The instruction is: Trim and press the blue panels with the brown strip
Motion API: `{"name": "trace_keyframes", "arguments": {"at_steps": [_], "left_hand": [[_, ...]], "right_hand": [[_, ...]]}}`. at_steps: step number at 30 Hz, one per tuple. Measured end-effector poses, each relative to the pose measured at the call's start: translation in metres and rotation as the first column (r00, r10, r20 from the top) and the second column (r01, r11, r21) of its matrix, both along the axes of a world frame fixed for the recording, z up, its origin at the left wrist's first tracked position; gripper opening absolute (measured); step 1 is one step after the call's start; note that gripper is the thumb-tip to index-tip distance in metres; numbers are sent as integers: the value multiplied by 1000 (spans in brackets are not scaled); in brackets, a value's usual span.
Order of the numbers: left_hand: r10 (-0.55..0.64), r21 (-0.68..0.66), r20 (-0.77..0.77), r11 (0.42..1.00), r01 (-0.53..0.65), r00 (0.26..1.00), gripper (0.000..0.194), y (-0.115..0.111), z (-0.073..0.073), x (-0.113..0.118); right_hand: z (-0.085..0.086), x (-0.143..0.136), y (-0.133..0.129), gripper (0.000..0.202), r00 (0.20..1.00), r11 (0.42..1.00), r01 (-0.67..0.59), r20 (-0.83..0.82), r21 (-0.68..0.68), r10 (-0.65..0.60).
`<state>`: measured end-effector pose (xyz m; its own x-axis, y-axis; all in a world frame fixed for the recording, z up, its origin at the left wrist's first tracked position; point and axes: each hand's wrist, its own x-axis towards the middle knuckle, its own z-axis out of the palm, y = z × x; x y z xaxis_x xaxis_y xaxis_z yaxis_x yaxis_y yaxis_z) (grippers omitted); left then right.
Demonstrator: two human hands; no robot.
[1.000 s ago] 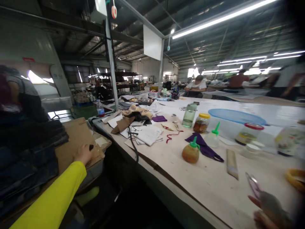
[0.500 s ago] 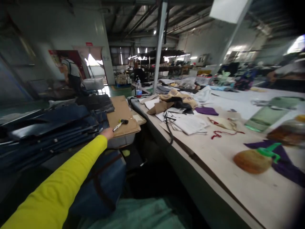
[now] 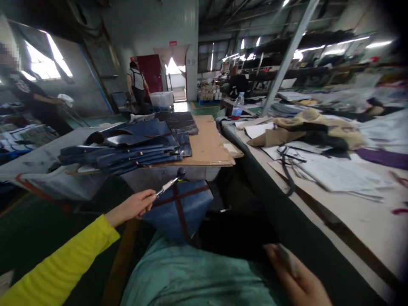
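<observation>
My left hand (image 3: 135, 206) is closed around one end of a slim tool (image 3: 167, 185) with a silver and white shaft and a dark round head. The tool points up and right, in front of a blue panel with brown crossing bands (image 3: 178, 208). Low on the right, my right hand (image 3: 299, 276) is blurred by motion, its fingers curled on a small greyish thing (image 3: 287, 258) whose kind I cannot make out. Green cloth (image 3: 197, 276) covers my lap between the hands. Ahead of the left hand, a stack of dark blue pieces (image 3: 137, 146) lies on a cardboard sheet (image 3: 207, 146).
A long worktable (image 3: 344, 212) runs along the right, with papers (image 3: 338, 170), a black strap (image 3: 287, 170), tan and black cloth (image 3: 321, 127) and a bottle (image 3: 237, 106). A person (image 3: 137, 85) stands near the doorway; another (image 3: 32, 97) is at far left.
The view has swung left. My left hand has drawn back from the cardboard's edge with the tool still in it. My right hand has come into view at the lower right.
</observation>
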<state>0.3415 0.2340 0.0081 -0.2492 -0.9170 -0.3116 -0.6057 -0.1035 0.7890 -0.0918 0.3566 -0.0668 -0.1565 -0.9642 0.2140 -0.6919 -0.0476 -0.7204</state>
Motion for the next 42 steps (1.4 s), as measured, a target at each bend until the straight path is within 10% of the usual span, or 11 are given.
{"name": "trace_keyframes", "arguments": {"at_steps": [4,10,15,22,42], "left_hand": [[149,125,-96,983,-137,984,60,56,-13,23],[267,187,-163,954,-236,950,67,94,-16,17],[278,70,-217,960,-269,936,63,89,-11,11],[104,-20,-152,994,-108,983,53,69,-49,-1],[255,320,-185,929,-188,949,71,59,-35,-4]], "right_hand": [[13,80,-69,35,887,910,-410,-261,-62,382],[16,147,-119,46,750,836,-530,-540,-143,383],[-5,154,-121,50,734,864,-490,-590,-115,337],[-8,163,-114,53,720,840,-510,-626,-186,298],[-15,164,-109,58,741,846,-487,-615,-218,269]]}}
